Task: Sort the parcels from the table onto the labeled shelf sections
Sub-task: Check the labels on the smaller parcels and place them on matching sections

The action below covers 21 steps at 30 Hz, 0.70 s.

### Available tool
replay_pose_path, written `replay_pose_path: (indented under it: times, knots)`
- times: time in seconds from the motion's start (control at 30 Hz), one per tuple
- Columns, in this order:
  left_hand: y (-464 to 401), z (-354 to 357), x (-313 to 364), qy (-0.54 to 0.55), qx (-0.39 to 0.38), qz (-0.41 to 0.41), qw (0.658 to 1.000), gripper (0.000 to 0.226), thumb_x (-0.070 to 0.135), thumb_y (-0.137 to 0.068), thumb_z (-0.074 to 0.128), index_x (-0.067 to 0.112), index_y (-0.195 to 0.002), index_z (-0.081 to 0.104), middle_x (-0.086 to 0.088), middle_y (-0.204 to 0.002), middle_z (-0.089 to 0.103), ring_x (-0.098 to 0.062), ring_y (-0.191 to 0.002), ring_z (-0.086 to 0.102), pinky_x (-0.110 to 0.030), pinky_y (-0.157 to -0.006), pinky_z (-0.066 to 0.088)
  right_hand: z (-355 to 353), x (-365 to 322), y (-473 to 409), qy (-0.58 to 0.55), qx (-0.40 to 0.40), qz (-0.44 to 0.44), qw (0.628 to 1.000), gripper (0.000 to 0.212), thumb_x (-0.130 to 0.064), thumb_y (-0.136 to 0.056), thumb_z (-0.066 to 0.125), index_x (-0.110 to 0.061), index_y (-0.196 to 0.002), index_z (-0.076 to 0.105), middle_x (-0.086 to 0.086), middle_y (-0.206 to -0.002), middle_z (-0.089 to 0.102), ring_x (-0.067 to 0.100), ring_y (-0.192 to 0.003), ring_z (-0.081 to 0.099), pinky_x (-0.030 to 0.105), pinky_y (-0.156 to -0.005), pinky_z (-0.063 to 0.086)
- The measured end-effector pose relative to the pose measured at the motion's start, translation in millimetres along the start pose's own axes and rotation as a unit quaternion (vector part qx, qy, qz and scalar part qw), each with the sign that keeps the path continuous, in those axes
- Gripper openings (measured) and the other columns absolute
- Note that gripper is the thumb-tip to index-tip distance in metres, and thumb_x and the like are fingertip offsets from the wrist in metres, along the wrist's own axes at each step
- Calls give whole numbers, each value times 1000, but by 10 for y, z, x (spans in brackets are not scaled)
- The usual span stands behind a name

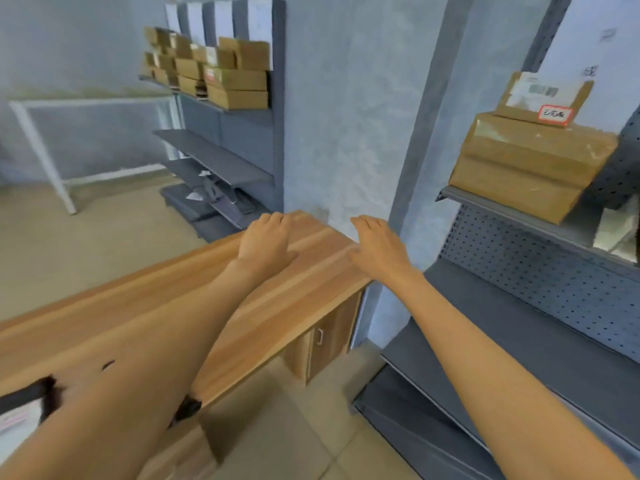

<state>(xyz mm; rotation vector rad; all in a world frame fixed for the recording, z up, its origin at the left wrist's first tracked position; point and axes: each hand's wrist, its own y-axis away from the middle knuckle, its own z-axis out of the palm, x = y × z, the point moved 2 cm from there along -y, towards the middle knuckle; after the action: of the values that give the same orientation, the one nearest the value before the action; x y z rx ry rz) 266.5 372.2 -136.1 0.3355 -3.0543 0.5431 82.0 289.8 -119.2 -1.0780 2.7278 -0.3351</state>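
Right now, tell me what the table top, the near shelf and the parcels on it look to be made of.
Table top: probably wood-grain laminate or veneer; striped brown grain, smooth matt face.
Near shelf: likely painted metal; even grey coat, a thin edge, a perforated back panel.
Parcels: brown cardboard; the big one looks wrapped in clear tape or film, going by its glossy glare.

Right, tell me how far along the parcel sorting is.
Done: brown cardboard parcels sit on the grey metal shelf at right, more on the far shelf. In hand: nothing; left hand and right hand open. The wooden table shows no parcels in view.
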Motion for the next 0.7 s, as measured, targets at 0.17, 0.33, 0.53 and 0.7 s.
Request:
replay_pose_path:
  times: [0.17, 0.33, 0.53, 0.7]
  knots:
    - [549, -27, -688, -23, -16, -67, 997, 61, 39, -87, 65, 9, -136, 42, -9, -136, 47, -29, -127, 43, -38, -100, 39, 387, -907, -212, -35, -25, -83, 996, 60, -22, -89, 60, -9, -143, 38, 9, -146, 41, 29, -133, 35, 38, -107, 33]
    - [1115, 4, -1353, -27, -37, -140, 989, 69, 35, -87, 66, 10, -143, 35, -9, -144, 42, -30, -133, 38, -37, -106, 33, 786, -1792, -263, -41, -51, -143, 988, 59, -24, -91, 60, -12, -144, 36, 4, -148, 39, 25, -136, 33, 37, -108, 31]
    - [1777, 187, -2161, -15, -72, -229, 971, 64, 34, -86, 65, 9, -138, 39, -8, -141, 44, -29, -131, 39, -37, -102, 35, 1283, -2696, -205, -52, -116, -188, 974, 65, -27, -94, 58, -11, -149, 28, 5, -154, 32, 24, -141, 28, 38, -114, 26]
    - [2223, 564, -2629, -8, -113, -268, 957, 56, 29, -88, 63, 9, -135, 42, -8, -137, 47, -29, -127, 42, -35, -100, 37, 1766, -3167, -137, -64, -160, -195, 966, 65, -28, -95, 58, -12, -150, 28, 4, -155, 31, 23, -143, 25, 37, -115, 24]
